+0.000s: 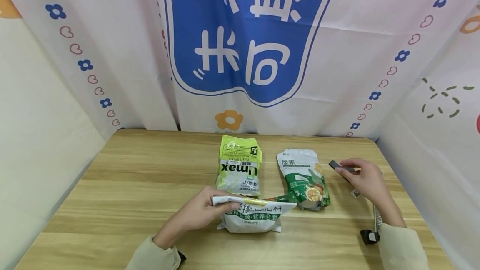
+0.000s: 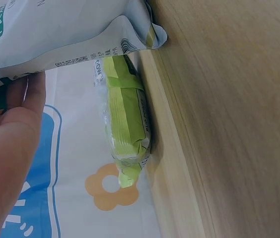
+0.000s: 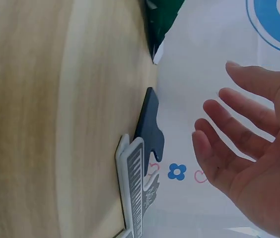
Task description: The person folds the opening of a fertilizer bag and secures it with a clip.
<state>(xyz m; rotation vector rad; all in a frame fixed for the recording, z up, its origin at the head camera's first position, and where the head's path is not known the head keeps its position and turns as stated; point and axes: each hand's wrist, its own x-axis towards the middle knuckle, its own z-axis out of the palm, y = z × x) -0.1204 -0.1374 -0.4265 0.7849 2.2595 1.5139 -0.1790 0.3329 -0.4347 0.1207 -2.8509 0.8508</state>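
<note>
My left hand [image 1: 200, 211] grips the top edge of a white and green printed bag [image 1: 252, 223], thumb on the near face and fingers behind. That bag stands upright at the front middle of the table. Over the table's right side is my right hand [image 1: 369, 180]. In the right wrist view its fingers are spread and loosely bent, with nothing between them. Close by lie a flat black piece with a notch [image 3: 150, 124] and a white piece with dark ridges [image 3: 133, 173]; their exact kind cannot be told.
Behind the held bag lies a lime-green and white bag [image 1: 240, 163]. A white and green bag [image 1: 304, 178] with fruit pictures lies right of it. The wooden table [image 1: 150, 170] ends at a printed cloth backdrop [image 1: 127, 53].
</note>
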